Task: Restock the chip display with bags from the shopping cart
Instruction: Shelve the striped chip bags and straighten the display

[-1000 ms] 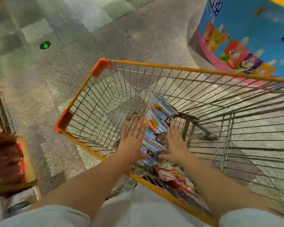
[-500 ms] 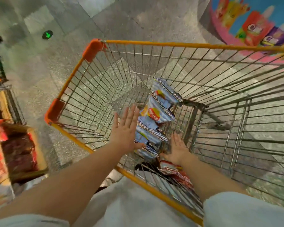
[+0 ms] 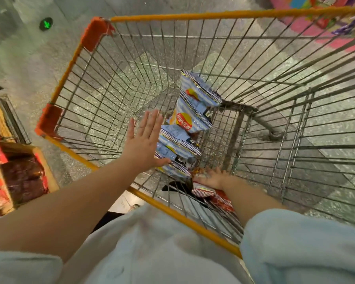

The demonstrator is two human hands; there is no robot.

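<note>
1. We look down into the cart (image 3: 193,17). A row of blue bags (image 3: 190,124) stands on edge in the middle, running from about 12 o'clock down to 6 o'clock toward us.
2. Our left hand (image 3: 143,144) is at 9 o'clock of the row, fingers straight and spread, the palm flat against the side of the bags — it holds nothing.
3. Our right hand (image 3: 213,178) is lower, at about 5 o'clock of the row, near a red bag (image 3: 221,198) at the cart's near end. It is blurred; we cannot tell if its fingers grasp something or only touch.
4. The display (image 3: 19,177) with red packs is outside the cart, at 9 o'clock.
5. What could go wrong, as we judge it: the bags are slippery and full of air. If we press from one side only, the row may fall over to 3 o'clock. If we squeeze too hard between two palms, a middle bag may slide out — or the chips may break.
</note>
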